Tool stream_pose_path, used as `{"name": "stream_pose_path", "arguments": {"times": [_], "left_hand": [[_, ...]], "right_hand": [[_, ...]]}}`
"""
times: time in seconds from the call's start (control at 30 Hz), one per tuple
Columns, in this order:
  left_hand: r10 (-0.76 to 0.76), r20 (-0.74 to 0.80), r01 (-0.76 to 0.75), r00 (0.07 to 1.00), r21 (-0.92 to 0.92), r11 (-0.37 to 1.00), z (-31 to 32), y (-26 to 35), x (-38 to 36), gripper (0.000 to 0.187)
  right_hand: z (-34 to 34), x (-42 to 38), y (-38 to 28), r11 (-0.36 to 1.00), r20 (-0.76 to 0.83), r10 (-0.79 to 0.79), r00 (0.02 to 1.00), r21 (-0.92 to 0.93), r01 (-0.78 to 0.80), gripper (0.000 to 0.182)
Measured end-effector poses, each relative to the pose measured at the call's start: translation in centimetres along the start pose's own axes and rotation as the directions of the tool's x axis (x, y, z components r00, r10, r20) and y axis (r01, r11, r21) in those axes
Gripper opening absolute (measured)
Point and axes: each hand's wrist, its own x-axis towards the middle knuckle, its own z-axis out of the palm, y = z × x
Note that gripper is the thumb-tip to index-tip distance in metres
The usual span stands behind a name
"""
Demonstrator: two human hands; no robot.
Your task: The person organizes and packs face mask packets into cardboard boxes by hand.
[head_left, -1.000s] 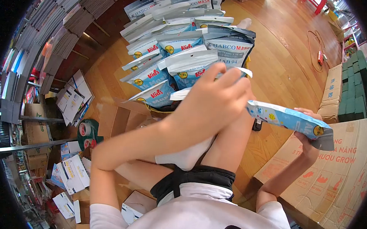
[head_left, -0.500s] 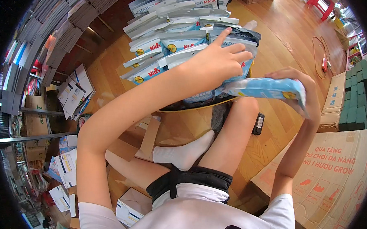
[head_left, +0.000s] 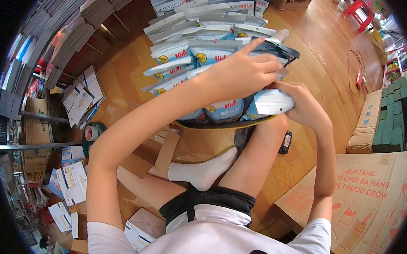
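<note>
A dark tub with a yellow rim (head_left: pixel 233 124) stands before my legs, packed with rows of mask pouches. Many are blue and white with "Kids" on them, like this Kids pouch (head_left: pixel 209 56). My left hand (head_left: pixel 253 69) lies across the right side of the rows, index finger stretched out and the others bent, against a dark-topped pouch (head_left: pixel 279 51). My right hand (head_left: pixel 302 102) grips a blue and white mask pouch (head_left: pixel 271 102) by its side, low at the tub's near right edge. The pouch's silvery-white top faces me. Part of my right fingers is hidden behind it.
Cardboard boxes (head_left: pixel 362 188) stand to the right, near dark green blocks (head_left: pixel 390 117). A small black device (head_left: pixel 285 142) lies by my knee. Opened white mask boxes (head_left: pixel 71 182) and stacked paper (head_left: pixel 88 20) are on the left. A red stool (head_left: pixel 359 15) stands far right.
My right hand has brought the pouch left and down from beside the tub to its near right edge, turning its top toward me. My left hand's fingers have drawn closer together.
</note>
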Motion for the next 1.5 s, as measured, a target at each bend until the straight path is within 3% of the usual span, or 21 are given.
{"name": "stream_pose_path", "arguments": {"times": [0.07, 0.17, 0.2, 0.37, 0.43, 0.47, 0.53, 0.63, 0.73, 0.83, 0.93, 1.03, 1.23, 1.33, 1.43, 1.5], "left_hand": [[-0.036, -0.099, 0.039, 0.994, 0.024, 0.999, -1.9, 0.7, 0.0, 0.028], [-0.227, -0.218, 0.220, 0.949, -0.057, 0.974, -4.9, 4.0, -0.7, 0.031], [-0.255, -0.287, 0.237, 0.923, -0.098, 0.967, -6.0, 5.2, -1.1, 0.029], [-0.399, -0.257, 0.191, 0.880, -0.578, 0.793, -4.2, 11.6, -7.3, 0.019], [-0.558, 0.291, 0.537, 0.777, -0.769, 0.347, -0.4, 14.3, -10.3, 0.030], [-0.615, 0.437, 0.555, 0.657, -0.832, 0.001, 3.0, 15.2, -12.0, 0.035], [-0.524, 0.739, 0.353, 0.425, -0.668, -0.655, 9.5, 16.8, -14.7, 0.045], [-0.313, 0.874, -0.032, 0.373, -0.325, -0.945, 12.2, 15.0, -14.7, 0.057], [-0.424, 0.803, -0.263, 0.419, -0.340, -0.903, 14.6, 14.7, -12.8, 0.048], [-0.390, 0.790, -0.454, 0.473, -0.161, -0.877, 20.1, 13.9, -13.4, 0.036], [-0.436, 0.757, -0.520, 0.487, -0.149, -0.841, 22.3, 13.8, -13.9, 0.027], [-0.404, 0.841, -0.493, 0.361, -0.195, -0.848, 18.6, 13.0, -12.4, 0.028], [-0.390, 0.840, -0.520, 0.377, -0.156, -0.840, 19.1, 12.9, -13.5, 0.027], [-0.434, 0.793, -0.478, 0.427, -0.210, -0.853, 18.0, 12.8, -13.1, 0.024], [-0.453, 0.766, -0.462, 0.456, -0.232, -0.856, 19.5, 13.3, -14.1, 0.022], [-0.434, 0.774, -0.424, 0.461, -0.237, -0.874, 19.6, 13.4, -14.1, 0.026]], "right_hand": [[0.8, -0.5, 0.7, 1.000, 0.000, -0.005, 1.000, -0.007, 0.005, 0.046], [0.6, -1.2, 0.3, 0.998, 0.096, 0.059, 0.994, 0.019, -0.061, 0.044], [0.7, -1.3, 0.4, 0.999, 0.061, 0.025, 0.998, 0.039, -0.027, 0.043], [0.2, -0.4, 0.2, 0.990, -0.062, -0.077, 0.995, 0.112, 0.084, 0.047], [-0.5, 0.0, -0.7, 0.991, -0.117, -0.088, 0.989, 0.088, 0.099, 0.050], [-1.0, 0.1, -1.2, 0.991, -0.147, -0.102, 0.984, 0.076, 0.114, 0.051], [-1.7, 0.5, -2.7, 0.983, -0.194, -0.182, 0.964, -0.023, 0.180, 0.047], [-2.5, 0.2, -4.3, 0.994, -0.085, -0.086, 0.993, -0.073, 0.080, 0.038], [-2.5, 0.5, -5.0, 0.995, -0.057, -0.053, 0.997, -0.087, 0.047, 0.031], [-3.0, 1.4, -4.6, 0.992, 0.027, 0.016, 0.999, -0.124, -0.013, 0.026], [-2.7, 2.5, -3.9, 0.994, 0.006, 0.017, 1.000, -0.107, -0.016, 0.021], [-1.6, 3.3, -2.5, 0.985, 0.007, 0.033, 0.999, -0.169, -0.031, 0.019], [0.3, 3.6, -1.2, 0.986, -0.019, 0.013, 1.000, -0.167, -0.016, 0.018], [-0.7, 4.0, -0.6, 0.996, 0.055, 0.084, 0.995, 0.019, -0.085, 0.019], [-1.6, 3.8, 0.2, 0.993, 0.139, 0.008, 0.990, 0.113, -0.024, 0.021], [-2.0, 3.3, 0.1, 0.986, 0.092, 0.030, 0.995, 0.160, -0.045, 0.021]]}}
